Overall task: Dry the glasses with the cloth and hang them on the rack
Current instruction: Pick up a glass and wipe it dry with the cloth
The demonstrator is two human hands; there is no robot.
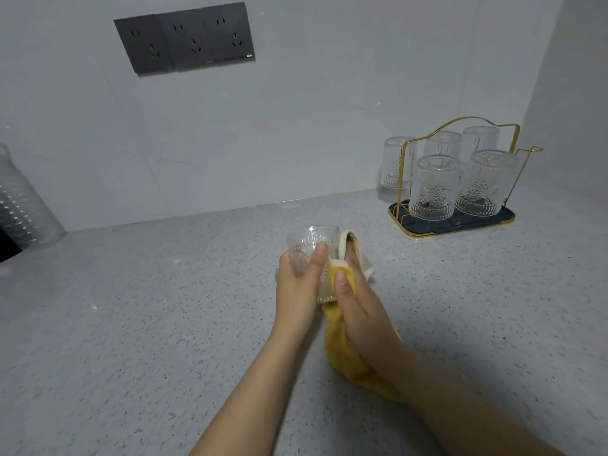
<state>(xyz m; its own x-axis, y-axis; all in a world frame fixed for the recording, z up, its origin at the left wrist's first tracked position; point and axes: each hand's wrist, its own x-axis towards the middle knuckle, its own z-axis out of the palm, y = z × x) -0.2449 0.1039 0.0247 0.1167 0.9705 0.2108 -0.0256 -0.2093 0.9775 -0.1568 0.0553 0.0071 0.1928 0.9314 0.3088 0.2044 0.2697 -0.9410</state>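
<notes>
A speckled grey stone countertop (pixel 138 324) filled the lower part of the view and ran back to a pale grey tiled wall (pixel 296 126), where faint grout lines crossed the surface. A second wall (pixel 572 93) met it at the right, forming a corner. High on the back wall sat a row of three dark grey socket panels (pixel 184 37), one with a small green light at its lower right edge. At the far left edge stood a clear ribbed plastic container (pixel 23 205), partly cut off. The light was dim, cool and even.
</notes>
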